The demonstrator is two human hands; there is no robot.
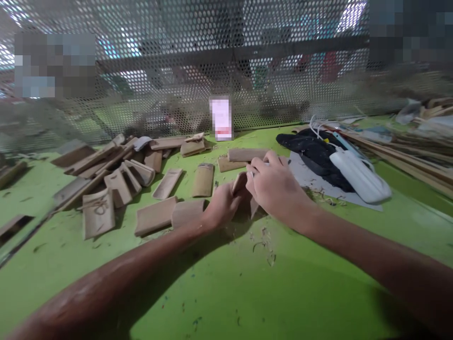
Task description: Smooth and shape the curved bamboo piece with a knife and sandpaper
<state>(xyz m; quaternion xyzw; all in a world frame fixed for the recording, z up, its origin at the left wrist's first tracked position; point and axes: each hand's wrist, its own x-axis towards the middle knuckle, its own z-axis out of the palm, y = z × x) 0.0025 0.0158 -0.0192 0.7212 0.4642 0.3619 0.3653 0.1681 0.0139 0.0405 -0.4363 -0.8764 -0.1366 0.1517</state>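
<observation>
My left hand [222, 204] was clamped around the lower end of a short wood piece [240, 182], and my right hand [274, 189] was closed over its upper end from the right. The piece stood tilted between them on the green table [247, 283], its long axis running away from me toward the loose wood slabs [141, 189] just beyond and to the left.

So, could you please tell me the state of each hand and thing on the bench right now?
left hand: closed around a bamboo piece, held just above the table.
right hand: fingers curled over the same piece.
loose bamboo pieces: lying flat, scattered to the left.
black cloth: crumpled.
white pouch: lying on its side.
green table: strewn with shavings.
</observation>
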